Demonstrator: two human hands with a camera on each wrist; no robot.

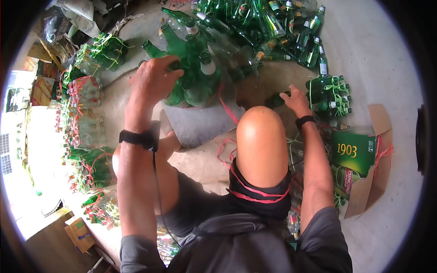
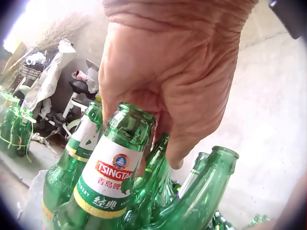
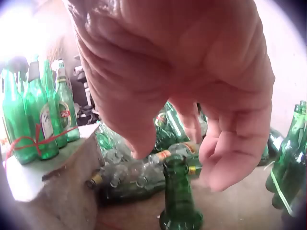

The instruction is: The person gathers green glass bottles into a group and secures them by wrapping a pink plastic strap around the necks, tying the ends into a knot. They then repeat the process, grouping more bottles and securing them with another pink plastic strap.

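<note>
In the head view a cluster of green beer bottles (image 1: 198,93) stands on a grey sheet (image 1: 193,125). My left hand (image 1: 157,79) reaches down among their necks. The left wrist view shows its thumb and fingers around the neck of a green bottle (image 2: 159,146), behind a Tsingtao-labelled bottle (image 2: 109,175); its fingertips are partly hidden. Another bottle (image 2: 211,182) leans beside the thumb. My right hand (image 1: 298,101) hovers over a single green bottle (image 3: 177,194) near the raised knee. Its fingers are loosely bent and spread apart, with the bottle's mouth showing below them.
Loose bottles (image 1: 268,22) lie heaped at the back. Tied bundles stand at right (image 1: 328,98) and along the left side (image 1: 86,113). An open cardboard box (image 1: 355,150) sits by the right arm. Red string (image 1: 226,107) trails off the sheet.
</note>
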